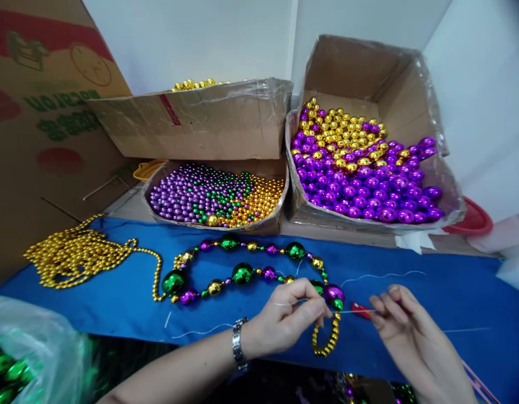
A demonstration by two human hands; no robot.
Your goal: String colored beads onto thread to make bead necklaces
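A bead necklace (pixel 242 273) of green, purple and gold balls lies looped on the blue cloth (pixel 453 292). My left hand (pixel 286 322) pinches its end beads and a thin white thread (pixel 381 275) near a purple ball (pixel 334 293). A short run of gold beads (pixel 326 339) hangs below that hand. My right hand (pixel 410 331) is closed on a small red tool (pixel 360 310) at the thread's end, just right of the left hand. A metal watch sits on my left wrist.
A pile of gold bead strings (pixel 74 255) lies at the left. Behind stand cardboard boxes: small mixed beads (pixel 217 193), large purple and gold balls (pixel 360 168), and a taller box (pixel 200 120). A plastic bag with green balls (pixel 15 365) sits front left.
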